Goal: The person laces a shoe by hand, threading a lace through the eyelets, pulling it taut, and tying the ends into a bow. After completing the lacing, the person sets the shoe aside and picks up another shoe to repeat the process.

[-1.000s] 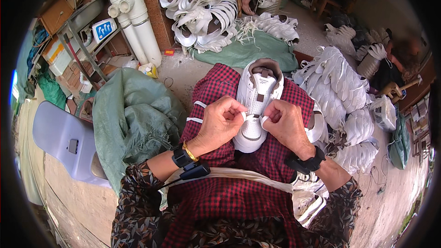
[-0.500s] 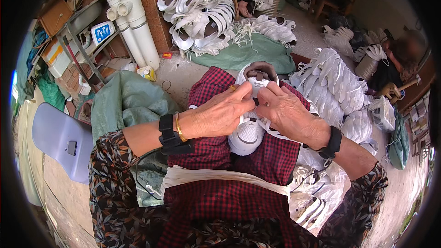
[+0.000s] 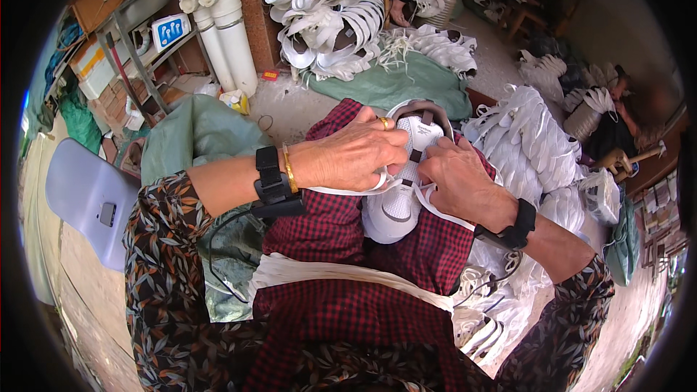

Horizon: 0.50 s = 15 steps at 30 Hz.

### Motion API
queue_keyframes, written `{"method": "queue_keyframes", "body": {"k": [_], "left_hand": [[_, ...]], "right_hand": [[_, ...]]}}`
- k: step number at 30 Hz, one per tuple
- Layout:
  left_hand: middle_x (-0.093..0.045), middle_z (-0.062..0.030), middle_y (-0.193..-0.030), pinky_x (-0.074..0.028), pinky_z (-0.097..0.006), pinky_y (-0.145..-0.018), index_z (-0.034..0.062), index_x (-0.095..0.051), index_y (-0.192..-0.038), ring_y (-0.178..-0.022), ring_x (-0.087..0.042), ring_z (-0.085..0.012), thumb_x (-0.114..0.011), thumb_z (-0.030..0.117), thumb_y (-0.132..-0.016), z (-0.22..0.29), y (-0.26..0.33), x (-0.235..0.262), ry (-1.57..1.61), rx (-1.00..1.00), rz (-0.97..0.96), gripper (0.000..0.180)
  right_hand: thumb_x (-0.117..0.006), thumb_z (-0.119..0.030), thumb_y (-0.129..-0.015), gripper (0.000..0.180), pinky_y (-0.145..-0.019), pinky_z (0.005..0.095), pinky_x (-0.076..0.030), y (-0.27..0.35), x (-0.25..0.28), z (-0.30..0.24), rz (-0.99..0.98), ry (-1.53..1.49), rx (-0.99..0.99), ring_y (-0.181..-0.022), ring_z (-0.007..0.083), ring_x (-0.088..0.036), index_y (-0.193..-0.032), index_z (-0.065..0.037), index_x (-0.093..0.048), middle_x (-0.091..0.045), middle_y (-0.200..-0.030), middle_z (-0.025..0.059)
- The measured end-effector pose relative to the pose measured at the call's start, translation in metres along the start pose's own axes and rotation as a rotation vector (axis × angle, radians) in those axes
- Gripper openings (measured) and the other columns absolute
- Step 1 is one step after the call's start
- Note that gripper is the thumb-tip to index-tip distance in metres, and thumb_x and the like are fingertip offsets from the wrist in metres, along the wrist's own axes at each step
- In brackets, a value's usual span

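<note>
Meeting over a white shoe [image 3: 392, 219] at the centre of the frame, a person's left hand [image 3: 357, 154] and right hand [image 3: 459, 180] are bending their fingers inward along the two edges of its lacing. The fingers are bunching close together, but their tips are hiding against the shoe, so whether either hand is pinching the white lace [image 3: 348, 192] cannot be told; strands are trailing from beneath both hands. The shoe is lying on red-and-black checked cloth [image 3: 316, 236] over the lap, its toe pointing toward the lower edge. The left wrist is bearing a black strap [image 3: 270, 174] and a yellow bangle [image 3: 290, 168] (a ring is glinting on the same hand), while a second black strap [image 3: 523, 225] is circling the right wrist. Pale uppers [image 3: 526, 138] are piling up at right of centre, and more in a looping stack [image 3: 330, 11] are standing at the top, beside a green sheet [image 3: 363, 93]. White pipes [image 3: 221, 22] are rising at upper left, above a green sack [image 3: 196, 134]; a pale plastic chair [image 3: 83, 196] is sitting at far left. At the top, a co-worker's hand [image 3: 398, 13] is showing.
</note>
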<state>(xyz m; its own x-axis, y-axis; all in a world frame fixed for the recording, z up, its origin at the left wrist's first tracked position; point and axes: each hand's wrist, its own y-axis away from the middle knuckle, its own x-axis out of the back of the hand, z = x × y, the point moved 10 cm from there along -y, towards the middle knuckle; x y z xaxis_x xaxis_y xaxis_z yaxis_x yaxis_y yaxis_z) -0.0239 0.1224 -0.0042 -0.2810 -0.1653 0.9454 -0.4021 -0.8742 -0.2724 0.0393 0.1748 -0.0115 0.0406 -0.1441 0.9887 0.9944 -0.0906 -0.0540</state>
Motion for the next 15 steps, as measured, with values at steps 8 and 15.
{"method": "queue_keyframes", "body": {"k": [8, 15], "left_hand": [[-0.054, -0.0062, -0.100, -0.039, -0.044, -0.093, 0.0074, -0.065, -0.088, -0.099, -0.052, -0.0272, -0.074, 0.015, -0.077, 0.001, 0.018, -0.006, -0.061, -0.096, 0.130, 0.016], [-0.058, -0.0063, -0.097, -0.045, -0.040, -0.088, 0.0063, -0.063, -0.086, -0.091, -0.054, -0.0285, -0.079, 0.011, -0.075, 0.001, 0.027, 0.003, 0.018, -0.088, 0.348, 0.020]], "right_hand": [[-0.063, 0.007, -0.080, 0.024, -0.084, 0.0389, -0.056, -0.027, 0.038, 0.005, -0.134, -0.896, -0.067, -0.094, 0.0283, -0.070, -0.102, 0.002, -0.064, -0.070, -0.095, 0.0158], [-0.075, -0.001, -0.075, 0.027, -0.068, 0.0457, -0.053, -0.026, 0.010, 0.002, 0.224, -0.637, 0.001, -0.081, 0.0368, -0.070, -0.092, -0.003, -0.055, -0.067, -0.080, 0.0143]]}}
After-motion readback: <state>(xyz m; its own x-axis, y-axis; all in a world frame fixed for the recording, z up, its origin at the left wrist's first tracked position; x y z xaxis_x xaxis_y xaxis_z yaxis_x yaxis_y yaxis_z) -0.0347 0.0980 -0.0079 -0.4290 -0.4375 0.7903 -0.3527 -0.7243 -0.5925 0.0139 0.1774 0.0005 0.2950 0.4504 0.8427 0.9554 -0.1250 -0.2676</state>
